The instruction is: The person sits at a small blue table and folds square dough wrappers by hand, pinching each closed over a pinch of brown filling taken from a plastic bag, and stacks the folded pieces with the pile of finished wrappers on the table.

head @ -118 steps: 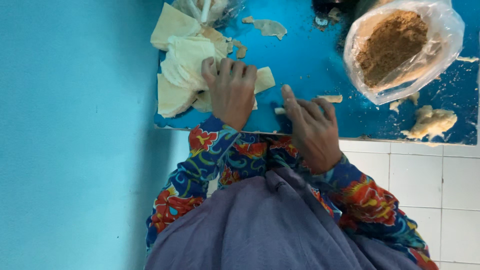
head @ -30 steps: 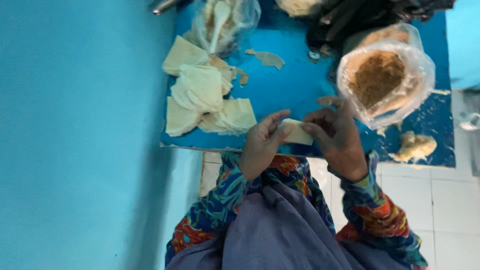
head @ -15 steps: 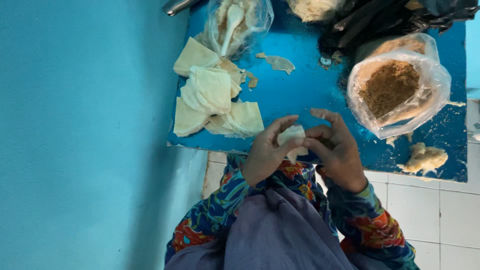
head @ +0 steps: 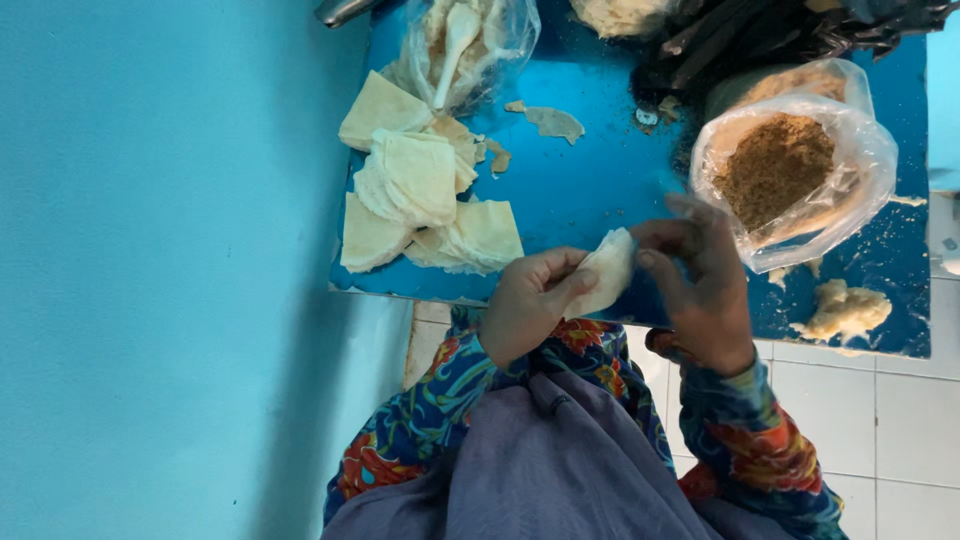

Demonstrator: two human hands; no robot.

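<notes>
Flat turquoise wall filling everything left of the fingers. White tiled floor below and to the right of them. Glossy blue rectangular tabletop stretching beyond the fingertips, its near edge just under the knuckles. Grey-purple cloth garment covering the lap, with bright floral patterned sleeves running up to both wrists.

Clear plastic bag of brown crumbly filling just past the right fingertips, mouth rolled open. Heap of black plastic bags farther beyond. Second clear plastic bag holding a pale spoon well beyond the left fingers. Pile of pale square dough wrappers lying left of the left fingers, near but apart. Lump of cream-coloured dough on the tabletop, right of the right hand. Small torn dough scrap well beyond the fingers, mid-table.

Left hand raised off the table, wrist bent, palm turned rightward, thumb and fingers pinching the lower end of a small folded pale dough wrapper. Right hand opposite, back toward the camera, fingers curled inward, thumb and forefinger gripping the wrapper's upper right edge. Wrapper held aloft between the two sets of fingertips, tilted, over the near table edge.
</notes>
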